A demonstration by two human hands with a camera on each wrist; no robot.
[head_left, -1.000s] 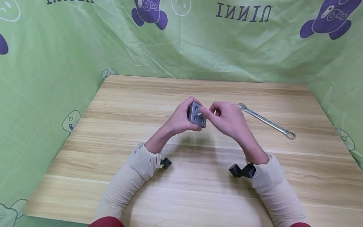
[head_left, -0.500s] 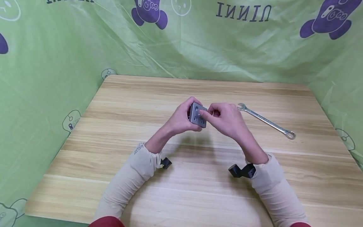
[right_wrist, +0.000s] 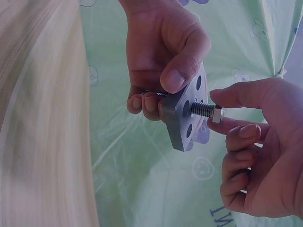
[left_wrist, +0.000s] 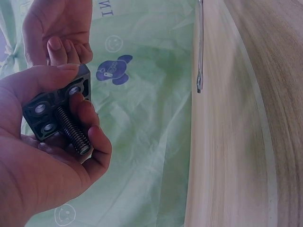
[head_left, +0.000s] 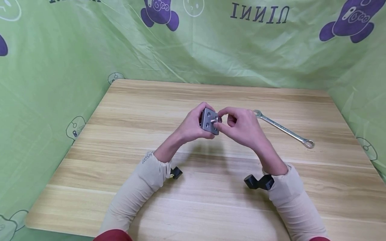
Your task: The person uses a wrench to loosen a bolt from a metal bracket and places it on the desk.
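My left hand (head_left: 192, 125) holds a grey metal plate (head_left: 211, 130) with several round holes by its edges, raised over the table. A hex bolt (right_wrist: 203, 109) passes through the middle of it. Some thread and the silver hex head stand out on the right side. On the plate's other side, in the left wrist view, the long threaded end (left_wrist: 73, 131) of the bolt sticks out among the left fingers. The right hand (head_left: 241, 126) pinches the bolt's head between thumb and index finger; its other fingers are curled.
A combination wrench (head_left: 283, 129) lies on the wooden table (head_left: 150, 100), to the right of the hands. Green printed cloth (head_left: 99, 43) hangs behind and at both sides. A black wrist camera (head_left: 257, 181) juts inward from the right sleeve.
The right thumb has shifted from across the bolt to below its head, and the index finger has come up to the other side. The bolt's head now shows. Left hand and wrench stay put.
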